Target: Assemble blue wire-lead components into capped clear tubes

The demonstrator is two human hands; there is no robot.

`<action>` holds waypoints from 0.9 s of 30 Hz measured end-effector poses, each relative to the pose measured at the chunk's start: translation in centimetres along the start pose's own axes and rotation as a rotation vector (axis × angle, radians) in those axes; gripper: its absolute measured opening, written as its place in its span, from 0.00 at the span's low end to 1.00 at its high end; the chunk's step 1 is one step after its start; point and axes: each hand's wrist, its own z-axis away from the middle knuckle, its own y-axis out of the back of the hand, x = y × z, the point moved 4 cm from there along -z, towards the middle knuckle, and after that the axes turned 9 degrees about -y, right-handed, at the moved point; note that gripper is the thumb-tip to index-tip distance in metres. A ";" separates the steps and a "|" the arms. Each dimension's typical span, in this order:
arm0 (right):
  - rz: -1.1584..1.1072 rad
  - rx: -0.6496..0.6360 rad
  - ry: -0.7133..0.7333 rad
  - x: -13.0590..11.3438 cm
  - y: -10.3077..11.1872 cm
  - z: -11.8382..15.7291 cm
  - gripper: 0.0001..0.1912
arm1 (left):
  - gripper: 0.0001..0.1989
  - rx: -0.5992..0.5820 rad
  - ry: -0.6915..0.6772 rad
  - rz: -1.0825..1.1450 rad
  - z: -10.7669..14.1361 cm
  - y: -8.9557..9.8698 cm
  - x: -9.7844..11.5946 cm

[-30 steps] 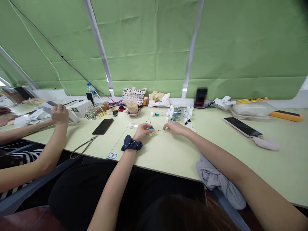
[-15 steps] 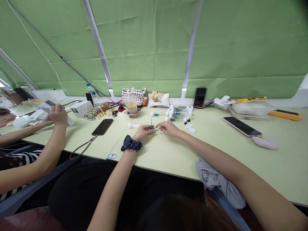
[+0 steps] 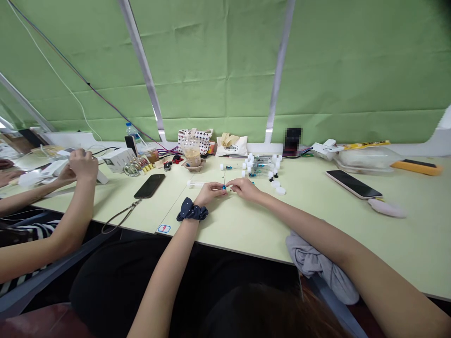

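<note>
My left hand, with a dark scrunchie on its wrist, pinches a small blue piece from which a thin dark rod stands upright. My right hand is closed at the fingertips beside the blue piece; whether it grips anything is too small to tell. Behind my left hand lies a clear tube with a white end. Several clear tubes with white caps and blue parts are grouped beyond my right hand. Two loose white caps rest near them.
To the left are a dark phone with a strap and a drink cup. A pale-edged phone and a plastic container are at right. Another person's hands handle white items at far left.
My right hand's fingertips have come closer to the blue piece, and the rod has shifted slightly right. The other person's hands have moved a little at far left.
</note>
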 end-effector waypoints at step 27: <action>0.035 0.111 -0.145 0.6 0.1 0.5 0.03 | 0.22 0.082 -0.050 -0.073 0.5 -0.9 0.9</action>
